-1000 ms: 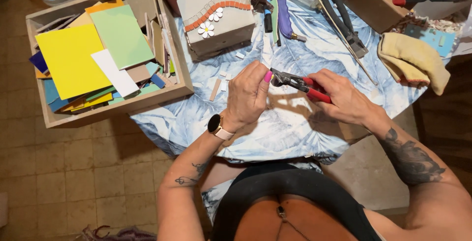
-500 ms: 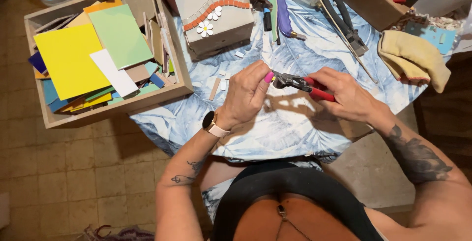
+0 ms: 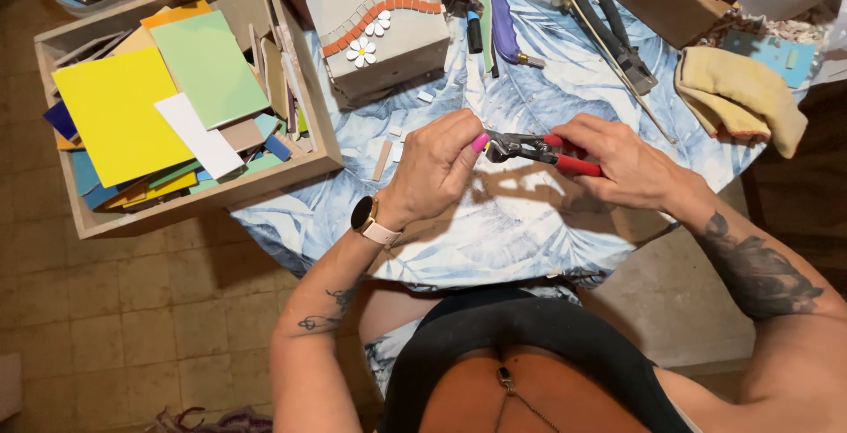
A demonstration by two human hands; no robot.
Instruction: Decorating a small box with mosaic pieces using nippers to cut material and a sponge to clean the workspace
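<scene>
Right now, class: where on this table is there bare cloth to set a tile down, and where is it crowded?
Bare cloth lies below both hands. The far edge is crowded: mosaic box, cutters, gloves.

Red-handled nippers [image 3: 551, 154], blue-and-white leaf-patterned tablecloth [image 3: 520, 221], a yellow tile [image 3: 119, 115], pale green tile [image 3: 207, 67].

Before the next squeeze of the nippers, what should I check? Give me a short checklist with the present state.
1. Right hand wraps the red handles of the nippers: ok.
2. Left hand is at the tool's head, fingertips very close to it: not ok.
3. Piece seated in the head: cannot tell, hidden by fingers.
4. Work is over the table: ok.
5. Yellow cloth lies apart from the hands: ok.
</scene>
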